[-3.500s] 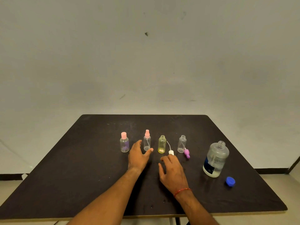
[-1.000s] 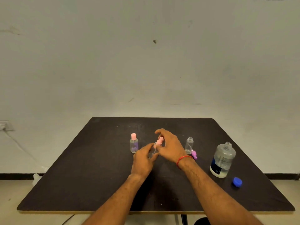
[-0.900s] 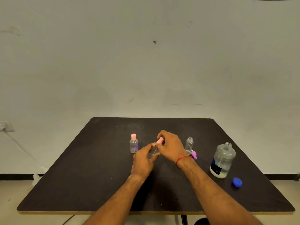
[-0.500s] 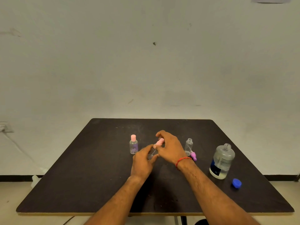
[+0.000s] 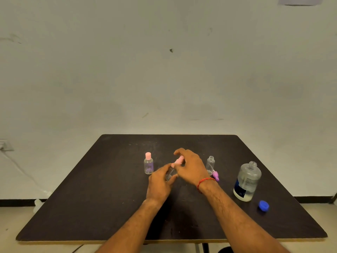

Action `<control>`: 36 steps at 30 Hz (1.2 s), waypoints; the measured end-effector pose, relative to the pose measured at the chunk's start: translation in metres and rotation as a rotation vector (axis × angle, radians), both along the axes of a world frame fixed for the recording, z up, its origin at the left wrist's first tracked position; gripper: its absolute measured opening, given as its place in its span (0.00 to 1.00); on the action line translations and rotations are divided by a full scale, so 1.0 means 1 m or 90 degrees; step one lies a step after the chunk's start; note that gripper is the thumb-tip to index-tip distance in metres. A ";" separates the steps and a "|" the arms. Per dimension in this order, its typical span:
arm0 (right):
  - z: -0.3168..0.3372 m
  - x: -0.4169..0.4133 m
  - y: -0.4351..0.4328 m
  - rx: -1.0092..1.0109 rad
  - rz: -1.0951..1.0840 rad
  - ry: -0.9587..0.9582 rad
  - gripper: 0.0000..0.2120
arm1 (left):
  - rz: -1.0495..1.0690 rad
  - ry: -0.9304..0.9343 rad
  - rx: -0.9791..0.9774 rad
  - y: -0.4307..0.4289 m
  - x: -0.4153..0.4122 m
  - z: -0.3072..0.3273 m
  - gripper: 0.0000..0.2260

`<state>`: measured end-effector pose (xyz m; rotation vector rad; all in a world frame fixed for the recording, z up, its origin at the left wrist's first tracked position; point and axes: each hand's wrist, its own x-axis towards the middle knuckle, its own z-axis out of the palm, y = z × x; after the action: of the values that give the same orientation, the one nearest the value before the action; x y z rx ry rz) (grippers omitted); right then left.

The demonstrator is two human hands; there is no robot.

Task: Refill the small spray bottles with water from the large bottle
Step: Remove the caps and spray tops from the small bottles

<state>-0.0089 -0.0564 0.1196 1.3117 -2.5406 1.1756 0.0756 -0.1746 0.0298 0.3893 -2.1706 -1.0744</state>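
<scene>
Tilted over the middle of the black table (image 5: 102, 198) is a small clear spray bottle (image 5: 171, 174) with a pink spray head (image 5: 179, 160). My left hand (image 5: 159, 183) grips its body while my right hand (image 5: 191, 167) pinches the pink head. To the left stands a small clear bottle with a pink cap (image 5: 148, 163). An uncapped small bottle (image 5: 210, 163) stands to the right with a purple spray head (image 5: 215, 175) lying beside it. The large clear bottle (image 5: 247, 181), uncapped and holding some water, stands at the right. The yellow bottle is hidden behind my right hand.
A blue cap (image 5: 263, 205) lies on the table near the front right, beside the large bottle. A pale wall rises behind the table. A cable runs down from a wall socket (image 5: 5, 144) at the far left.
Since 3.5 s ago my hands picked up the pink-headed spray bottle from the row and tilted it. Over the last second my right fingers shifted slightly on the pink head.
</scene>
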 end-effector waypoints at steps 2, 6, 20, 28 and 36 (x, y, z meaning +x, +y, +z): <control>0.001 -0.001 0.000 0.013 -0.035 -0.003 0.10 | 0.005 0.006 -0.007 0.001 0.000 -0.001 0.17; 0.004 -0.001 0.000 0.054 -0.040 0.016 0.03 | 0.007 -0.013 -0.019 0.000 -0.001 -0.002 0.20; 0.002 0.003 0.001 0.018 -0.012 -0.023 0.16 | 0.017 -0.006 -0.003 0.001 0.003 0.000 0.15; 0.010 0.007 0.000 0.062 -0.035 0.020 0.08 | 0.025 -0.036 -0.003 -0.002 0.001 -0.003 0.20; 0.018 0.005 0.008 0.035 -0.039 0.060 0.14 | 0.052 -0.054 0.003 -0.003 0.003 -0.002 0.20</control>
<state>-0.0043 -0.0485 0.1374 1.2597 -2.5441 1.0156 0.0782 -0.1780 0.0278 0.5288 -2.2068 -1.0345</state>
